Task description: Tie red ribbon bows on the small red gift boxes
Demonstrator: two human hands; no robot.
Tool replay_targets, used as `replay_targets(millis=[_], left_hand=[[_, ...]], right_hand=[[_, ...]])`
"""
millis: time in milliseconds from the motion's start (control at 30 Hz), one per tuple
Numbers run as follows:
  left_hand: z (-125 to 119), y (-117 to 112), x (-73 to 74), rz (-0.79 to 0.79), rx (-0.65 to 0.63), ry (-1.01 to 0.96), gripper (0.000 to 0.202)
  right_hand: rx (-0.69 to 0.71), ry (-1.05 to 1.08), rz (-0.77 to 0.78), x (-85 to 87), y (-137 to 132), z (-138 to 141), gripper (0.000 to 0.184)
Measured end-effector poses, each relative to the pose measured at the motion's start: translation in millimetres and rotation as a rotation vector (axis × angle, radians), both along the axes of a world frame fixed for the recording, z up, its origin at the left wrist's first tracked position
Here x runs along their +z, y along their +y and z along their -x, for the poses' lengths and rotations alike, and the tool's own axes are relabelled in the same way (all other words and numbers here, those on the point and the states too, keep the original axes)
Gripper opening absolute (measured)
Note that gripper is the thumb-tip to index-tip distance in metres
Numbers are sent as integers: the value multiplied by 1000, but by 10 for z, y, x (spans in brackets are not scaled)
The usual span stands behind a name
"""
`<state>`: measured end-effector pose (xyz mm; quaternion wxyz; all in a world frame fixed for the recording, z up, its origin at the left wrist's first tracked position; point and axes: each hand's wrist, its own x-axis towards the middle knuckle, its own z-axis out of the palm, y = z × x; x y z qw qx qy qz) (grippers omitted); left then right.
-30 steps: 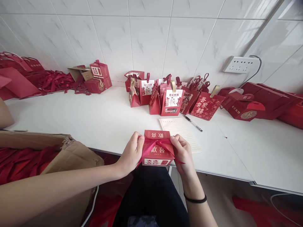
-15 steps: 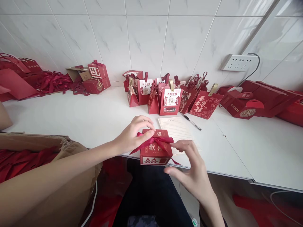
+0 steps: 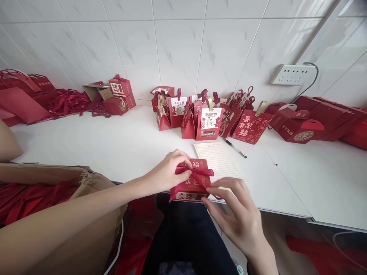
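Observation:
A small red gift box (image 3: 202, 164) with gold and white characters stands at the table's front edge, partly hidden by my hands. A dark-red ribbon (image 3: 197, 173) is tied over its top in a bow. My left hand (image 3: 172, 170) is closed, thumb and fingers pinching the left part of the bow near its knot. One ribbon tail hangs over the box's front left corner. My right hand (image 3: 237, 206) is at the box's front right corner, its thumb and fingers apart beside the other ribbon tail. Whether its fingertips touch the tail is unclear.
Behind the box lie a lined notepad (image 3: 218, 158) and a pen (image 3: 234, 147). Several red gift bags (image 3: 210, 121) stand near the wall. On the left are loose ribbons (image 3: 69, 100) and a cardboard carton (image 3: 97, 191). More red boxes (image 3: 301, 124) are at right.
My left hand has closed from resting open over the box to pinching the bow. My right hand has moved in to the front right corner, its fingers drawing closer together.

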<state>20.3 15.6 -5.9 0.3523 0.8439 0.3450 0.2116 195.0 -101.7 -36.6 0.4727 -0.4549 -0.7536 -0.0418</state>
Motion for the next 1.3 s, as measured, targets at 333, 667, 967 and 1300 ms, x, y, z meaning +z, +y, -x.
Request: replay_targets(millis=[333,667,967,1300], left_hand=[[-15,2,-6,39,21,-63,20],[-22,66,-66,39,27,-39,18],[-27,3,48,86,26,26,15],[23,105,-20,184,4,-3,21]], right_hand=[[-43,-180,-92,-118,239,527,15],[-75,-93,-101,-158,246,578,11],[-236,-145,-39,-196,245,679,17],[-140,-36,-76,-275,252,762,17]])
